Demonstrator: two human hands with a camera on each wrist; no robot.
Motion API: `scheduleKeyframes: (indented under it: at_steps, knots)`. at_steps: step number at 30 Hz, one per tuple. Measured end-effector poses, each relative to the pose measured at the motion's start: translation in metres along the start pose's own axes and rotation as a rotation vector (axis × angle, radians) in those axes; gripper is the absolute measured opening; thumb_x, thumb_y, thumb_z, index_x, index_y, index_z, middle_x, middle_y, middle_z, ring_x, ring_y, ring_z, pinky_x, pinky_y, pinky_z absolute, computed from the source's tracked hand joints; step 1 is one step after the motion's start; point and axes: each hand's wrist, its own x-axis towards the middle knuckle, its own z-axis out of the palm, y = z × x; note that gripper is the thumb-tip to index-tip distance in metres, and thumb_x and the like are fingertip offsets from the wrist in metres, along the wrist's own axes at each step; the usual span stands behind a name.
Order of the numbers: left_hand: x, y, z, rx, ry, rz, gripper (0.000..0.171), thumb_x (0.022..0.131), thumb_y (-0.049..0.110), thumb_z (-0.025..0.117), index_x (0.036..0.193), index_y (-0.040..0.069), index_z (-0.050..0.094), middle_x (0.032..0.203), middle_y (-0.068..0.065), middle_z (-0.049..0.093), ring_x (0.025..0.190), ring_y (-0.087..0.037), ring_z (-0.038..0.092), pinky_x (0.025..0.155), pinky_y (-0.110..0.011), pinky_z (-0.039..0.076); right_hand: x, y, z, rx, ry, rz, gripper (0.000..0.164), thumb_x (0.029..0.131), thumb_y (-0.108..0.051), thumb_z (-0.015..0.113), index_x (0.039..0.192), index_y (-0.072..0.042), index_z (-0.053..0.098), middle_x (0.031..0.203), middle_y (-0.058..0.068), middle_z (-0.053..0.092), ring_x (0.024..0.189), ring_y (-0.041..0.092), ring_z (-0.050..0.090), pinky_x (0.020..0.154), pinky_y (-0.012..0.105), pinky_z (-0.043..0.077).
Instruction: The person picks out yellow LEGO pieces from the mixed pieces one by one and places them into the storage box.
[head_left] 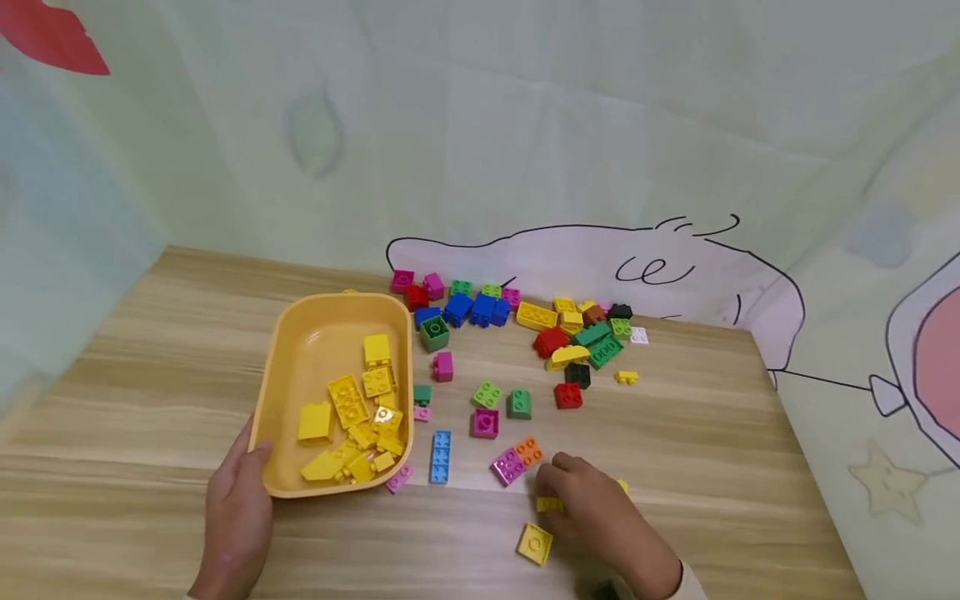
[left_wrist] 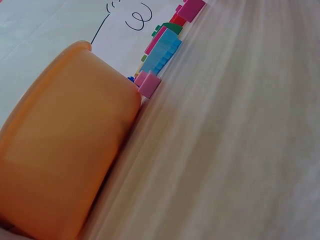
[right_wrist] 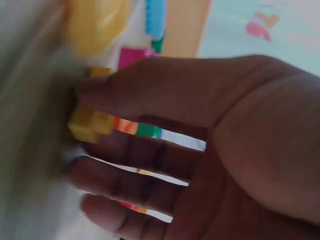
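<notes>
My left hand grips the near left corner of a yellow-orange plastic bin, thumb at the rim and fingers hidden under it. Several yellow bricks lie inside the bin. In the left wrist view, the bin's outer wall shows on the wood surface. Low over the table at the right, my right hand pinches a small yellow brick between thumb and index finger; the other fingers are spread. Nearer the front lies a square yellow brick, and another yellow bit peeks out behind the hand.
A pink brick joined to an orange brick lies just beyond my right hand. A blue brick is right of the bin. Several mixed-colour bricks spread along the back, by a printed cloth. The table's right edge slopes away.
</notes>
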Motion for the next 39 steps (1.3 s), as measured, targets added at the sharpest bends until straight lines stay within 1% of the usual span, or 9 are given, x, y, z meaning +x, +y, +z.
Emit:
scheduleKeyframes:
  at_steps: [5,12,19,24,27,31,34,37,39]
  knots:
    - [0.000,-0.001,0.001,-0.005,-0.001,-0.003,0.049,0.110,0.026,0.020,0.158,0.017,0.014,0.166,0.001,0.011,0.152,-0.017,0.012,0.128,-0.033,0.016,0.009,-0.032,-0.012,-0.013,-0.046,-0.077,0.020,0.083,-0.013,0.082,0.100,-0.016,0.072,0.093,-0.007,0.066,0.083,0.010,0.059,0.080,0.035,0.064]
    - [0.000,-0.001,0.004,0.013,-0.024,0.003,0.050,0.110,0.028,0.020,0.158,0.014,0.011,0.166,0.000,0.008,0.152,-0.019,0.009,0.128,-0.035,0.012,0.036,-0.087,-0.027,0.046,0.113,-0.310,0.021,0.087,-0.020,0.079,0.105,-0.018,0.068,0.097,-0.008,0.066,0.086,0.012,0.061,0.075,0.022,0.062]
    - [-0.001,-0.002,0.010,0.048,-0.045,-0.019,0.050,0.110,0.028,0.018,0.158,0.015,0.010,0.165,0.003,0.008,0.152,-0.019,0.009,0.127,-0.047,0.012,0.064,-0.118,-0.018,0.054,0.234,-0.319,0.024,0.089,-0.020,0.078,0.110,-0.016,0.066,0.102,-0.004,0.065,0.088,0.010,0.056,0.080,0.021,0.062]
    - [0.000,-0.001,0.009,0.077,-0.045,-0.011,0.050,0.110,0.029,0.018,0.158,0.017,0.011,0.165,0.004,0.009,0.152,-0.019,0.010,0.126,-0.050,0.015,0.054,-0.111,-0.020,0.044,0.296,-0.295,0.026,0.087,-0.018,0.079,0.110,-0.015,0.067,0.108,-0.001,0.066,0.092,0.011,0.058,0.083,0.025,0.064]
    - [0.000,0.000,0.008,0.094,-0.046,0.008,0.051,0.110,0.030,0.018,0.158,0.016,0.010,0.165,0.002,0.009,0.152,-0.021,0.011,0.126,-0.049,0.017,0.034,-0.095,-0.025,0.046,0.224,-0.250,0.023,0.087,-0.018,0.079,0.107,-0.017,0.068,0.105,-0.003,0.067,0.092,0.011,0.059,0.082,0.028,0.064]
    - [0.000,0.000,0.005,0.111,-0.043,0.017,0.052,0.110,0.033,0.017,0.158,0.016,0.007,0.166,0.000,0.006,0.152,-0.023,0.010,0.126,-0.049,0.015,0.007,-0.069,-0.024,-0.035,-0.036,-0.115,0.032,0.083,-0.026,0.083,0.112,-0.019,0.069,0.107,-0.004,0.067,0.094,0.012,0.062,0.086,0.035,0.065]
    - [0.000,-0.001,0.002,0.110,-0.032,0.009,0.053,0.110,0.033,0.016,0.158,0.016,0.007,0.166,0.001,0.006,0.152,-0.022,0.009,0.127,-0.049,0.013,-0.004,-0.053,-0.010,-0.124,-0.195,-0.006,0.043,0.079,-0.030,0.086,0.116,-0.020,0.066,0.108,-0.002,0.066,0.093,0.015,0.062,0.089,0.042,0.064]
    - [0.001,-0.001,0.000,0.100,-0.015,-0.002,0.052,0.110,0.031,0.016,0.158,0.016,0.007,0.166,0.001,0.006,0.152,-0.021,0.009,0.127,-0.047,0.013,-0.004,-0.047,0.011,-0.188,-0.255,0.041,0.044,0.081,-0.030,0.084,0.118,-0.019,0.064,0.108,0.001,0.064,0.094,0.017,0.063,0.089,0.042,0.064]
    - [0.000,-0.001,0.000,0.094,-0.003,-0.010,0.051,0.110,0.030,0.016,0.158,0.016,0.008,0.166,0.002,0.006,0.152,-0.021,0.009,0.127,-0.047,0.014,-0.001,-0.048,0.019,-0.217,-0.273,0.016,0.040,0.083,-0.029,0.081,0.118,-0.019,0.065,0.109,0.001,0.064,0.093,0.016,0.063,0.089,0.039,0.065]
